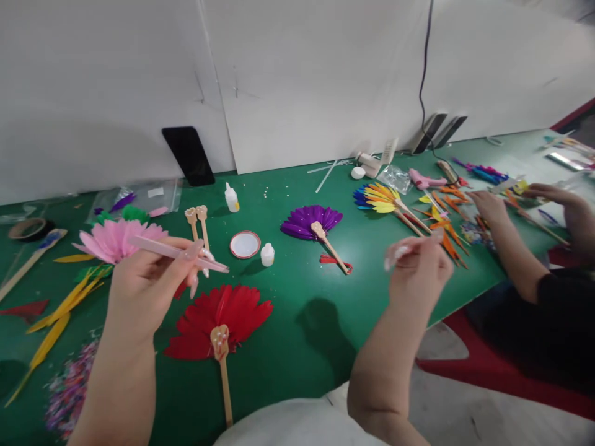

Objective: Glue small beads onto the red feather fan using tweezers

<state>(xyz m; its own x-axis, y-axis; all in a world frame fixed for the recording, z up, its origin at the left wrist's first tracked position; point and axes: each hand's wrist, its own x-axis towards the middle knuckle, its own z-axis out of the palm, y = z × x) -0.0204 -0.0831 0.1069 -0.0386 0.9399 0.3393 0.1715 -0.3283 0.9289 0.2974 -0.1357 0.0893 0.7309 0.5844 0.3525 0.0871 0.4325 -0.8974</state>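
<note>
My left hand [155,282] is raised on the left, its fingers closed around pale pink tweezers [186,253] that point right. Below it lies a red feather fan [223,316], with pearl-like beads on the head of its wooden handle. On the right my right hand [418,266] hangs above the table, thumb and fingers pinched together; I cannot make out anything between them. Between the hands lie a purple feather fan [316,222] with a red tassel [335,260], a shallow white dish [245,244] with a red rim, and a small white bottle [267,254].
Pink feathers [111,238], yellow feathers [69,297] and a tape roll [30,229] lie left. A phone [188,155] leans on the wall near a glue bottle [231,198]. Rightward are a multicoloured fan [379,198], a pink glue gun [425,179] and a co-worker's hands [490,207].
</note>
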